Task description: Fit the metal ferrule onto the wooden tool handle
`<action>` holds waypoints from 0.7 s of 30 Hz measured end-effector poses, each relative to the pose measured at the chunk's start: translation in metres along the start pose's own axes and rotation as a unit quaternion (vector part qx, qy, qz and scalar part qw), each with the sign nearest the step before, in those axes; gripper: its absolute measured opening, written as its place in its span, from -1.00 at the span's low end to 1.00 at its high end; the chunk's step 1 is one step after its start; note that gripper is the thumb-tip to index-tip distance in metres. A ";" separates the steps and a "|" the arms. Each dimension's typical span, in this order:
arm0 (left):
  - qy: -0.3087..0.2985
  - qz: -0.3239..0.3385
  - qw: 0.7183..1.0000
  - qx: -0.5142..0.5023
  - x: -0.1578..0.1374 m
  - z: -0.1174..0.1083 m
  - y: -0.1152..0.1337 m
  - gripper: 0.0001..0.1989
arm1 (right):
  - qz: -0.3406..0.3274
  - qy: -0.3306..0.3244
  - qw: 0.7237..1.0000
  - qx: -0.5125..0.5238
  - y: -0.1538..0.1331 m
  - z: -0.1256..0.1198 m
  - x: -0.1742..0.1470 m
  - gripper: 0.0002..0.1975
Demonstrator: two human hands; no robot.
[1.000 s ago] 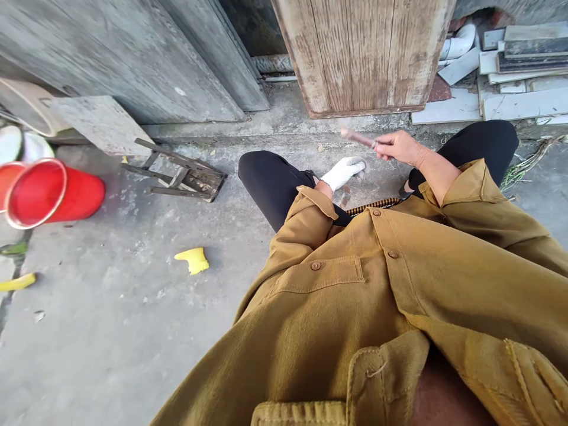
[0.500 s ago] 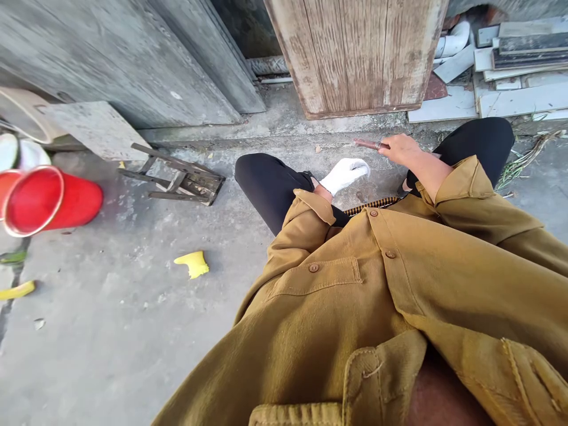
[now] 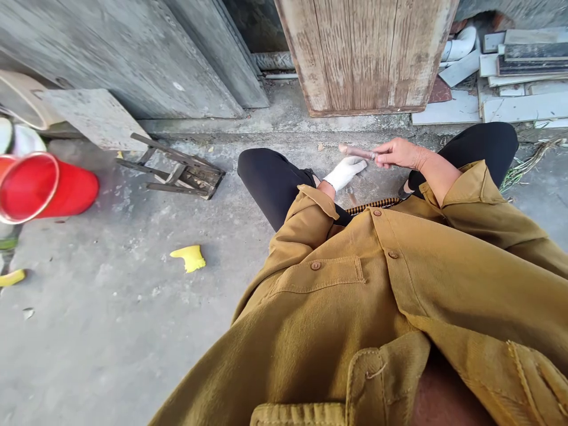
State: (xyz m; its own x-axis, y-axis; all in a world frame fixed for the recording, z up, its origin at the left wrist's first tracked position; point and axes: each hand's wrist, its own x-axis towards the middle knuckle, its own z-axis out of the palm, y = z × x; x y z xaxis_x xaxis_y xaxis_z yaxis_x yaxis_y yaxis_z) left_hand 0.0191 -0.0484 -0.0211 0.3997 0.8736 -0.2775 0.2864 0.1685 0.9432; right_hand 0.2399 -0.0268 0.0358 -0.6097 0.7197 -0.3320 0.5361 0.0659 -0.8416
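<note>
Under a white knitted glove, my left hand (image 3: 345, 173) is closed low between my knees, over the concrete ground. Whatever its fingers may hold is hidden. My bare right hand (image 3: 397, 154) grips a brown, stick-like tool (image 3: 358, 152) with a shiny metal band close to my fingers. The tool points left and lies just above the gloved hand. Its far end is blurred, so its exact kind is unclear. A small, blurred brownish piece (image 3: 352, 198) shows below the glove.
A small wooden stool (image 3: 186, 171) lies tipped over on the left, with a red bucket (image 3: 73, 188) beyond it. Yellow scraps (image 3: 190, 258) are on the concrete. Ahead lean wooden boards (image 3: 368, 53); stacked tiles (image 3: 523, 106) and a white pipe (image 3: 461, 44) sit at right.
My right hand has moved slightly down, bringing the brown tool closer to the gloved left hand. The left hand has barely moved. The view has shifted a little.
</note>
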 end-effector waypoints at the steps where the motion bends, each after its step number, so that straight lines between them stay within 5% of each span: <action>1: -0.003 0.000 1.000 0.010 0.000 0.004 -0.001 -0.76 | -0.001 0.056 0.998 0.029 0.000 0.002 0.001 -0.65; 5: -0.032 -0.006 0.999 0.034 -0.005 0.012 -0.002 -0.77 | 0.034 0.194 0.980 0.009 0.007 0.003 0.010 -0.65; 9: -0.120 0.025 0.992 -0.004 -0.009 0.008 -0.001 -0.74 | 0.113 0.192 0.947 -0.234 0.013 -0.004 0.012 -0.70; 12: -0.018 0.048 0.999 0.010 -0.006 0.001 -0.001 -0.80 | 0.155 0.091 0.914 -0.362 0.013 -0.007 0.010 -0.73; 14: 0.046 0.048 0.998 0.017 -0.004 -0.004 -0.001 -0.81 | 0.140 -0.023 0.922 -0.361 0.012 -0.008 0.008 -0.74; 17: 0.020 0.052 0.998 -0.023 -0.003 -0.008 -0.003 -0.85 | 0.075 -0.158 0.942 -0.288 0.015 -0.014 0.005 -0.71; 21: -0.055 0.034 0.997 -0.041 -0.003 -0.009 -0.010 -0.80 | 0.076 -0.183 0.952 -0.232 0.016 -0.022 -0.001 -0.68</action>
State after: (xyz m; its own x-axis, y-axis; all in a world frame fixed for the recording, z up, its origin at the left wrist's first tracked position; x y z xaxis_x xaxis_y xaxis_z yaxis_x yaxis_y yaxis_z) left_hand 0.0069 -0.0490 -0.0278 0.5098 0.8300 -0.2261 0.1856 0.1505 0.9710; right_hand 0.2619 -0.0111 0.0316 -0.6220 0.4611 -0.6328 0.7826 0.3407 -0.5210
